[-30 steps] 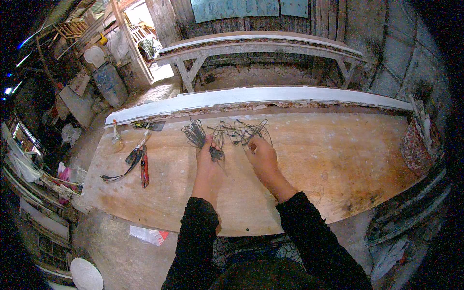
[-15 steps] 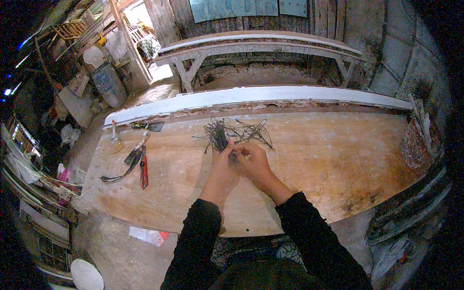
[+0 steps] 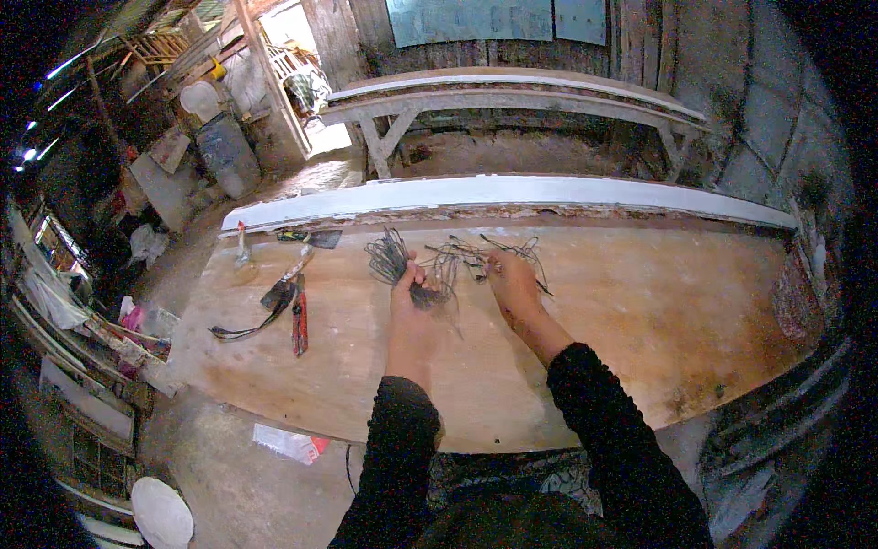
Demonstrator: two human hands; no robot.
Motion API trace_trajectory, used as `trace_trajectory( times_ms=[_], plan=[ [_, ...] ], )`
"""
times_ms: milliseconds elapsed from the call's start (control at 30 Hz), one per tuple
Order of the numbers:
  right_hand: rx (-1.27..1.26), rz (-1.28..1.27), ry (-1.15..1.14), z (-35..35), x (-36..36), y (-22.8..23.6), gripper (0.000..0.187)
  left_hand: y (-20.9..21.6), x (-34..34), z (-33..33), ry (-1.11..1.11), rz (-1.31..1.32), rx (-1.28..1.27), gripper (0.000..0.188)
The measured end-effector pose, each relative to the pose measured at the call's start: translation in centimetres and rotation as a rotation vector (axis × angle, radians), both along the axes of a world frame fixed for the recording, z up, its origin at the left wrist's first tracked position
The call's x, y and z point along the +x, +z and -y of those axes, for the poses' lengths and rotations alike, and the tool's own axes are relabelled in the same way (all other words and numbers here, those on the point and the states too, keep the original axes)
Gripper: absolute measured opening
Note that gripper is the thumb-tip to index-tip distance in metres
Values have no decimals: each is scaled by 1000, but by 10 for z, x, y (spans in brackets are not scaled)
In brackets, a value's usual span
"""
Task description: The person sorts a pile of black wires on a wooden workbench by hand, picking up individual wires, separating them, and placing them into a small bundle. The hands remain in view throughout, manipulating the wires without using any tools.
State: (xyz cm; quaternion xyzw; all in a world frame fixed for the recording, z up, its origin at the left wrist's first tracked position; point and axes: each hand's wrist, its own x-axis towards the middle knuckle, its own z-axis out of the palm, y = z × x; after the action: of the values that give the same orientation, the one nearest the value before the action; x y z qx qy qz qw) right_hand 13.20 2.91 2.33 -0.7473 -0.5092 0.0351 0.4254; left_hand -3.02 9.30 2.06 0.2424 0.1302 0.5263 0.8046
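My left hand point(image 3: 413, 285) is closed round a bundle of thin dark cords point(image 3: 389, 256), whose looped ends fan out above the fist and whose loose ends hang below it. To its right, my right hand point(image 3: 512, 279) has its fingers pinched together at a tangle of the same loose cords point(image 3: 448, 256) lying on the wooden tabletop point(image 3: 604, 339). Whether a cord is between those fingertips is too small to make out. Several strands spread over the wood beyond and beside the right hand.
At the table's left lie a red-handled tool point(image 3: 300, 325), a dark strap point(image 3: 247, 331), a scraper point(image 3: 325, 239) and a small bottle point(image 3: 243, 247). A long white-faced board point(image 3: 512, 190) runs along the far edge. Behind it stands a wooden bench point(image 3: 512, 99).
My hands have moved apart: the left stays round the bundle, while the right has shifted right to the loose cords. The whole view has swung slightly left.
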Motion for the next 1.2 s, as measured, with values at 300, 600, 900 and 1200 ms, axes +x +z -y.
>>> trace_trajectory(
  times_ms=[300, 600, 900, 1200],
  plan=[
    [6, 133, -17, -60, 14, -6, 23, -1, -5, -8, -77, 41, -77, 31],
    [115, 161, 477, -20, 24, 102, 16, 63, -23, -28, 239, -722, 608, 34],
    [362, 134, 715, -22, -10, 112, 14, 58, -29, 5, -221, -567, 228, 21],
    [322, 161, 712, -34, -16, 88, 18, 48, -27, 4, -291, -802, 327, 27]
  ],
)
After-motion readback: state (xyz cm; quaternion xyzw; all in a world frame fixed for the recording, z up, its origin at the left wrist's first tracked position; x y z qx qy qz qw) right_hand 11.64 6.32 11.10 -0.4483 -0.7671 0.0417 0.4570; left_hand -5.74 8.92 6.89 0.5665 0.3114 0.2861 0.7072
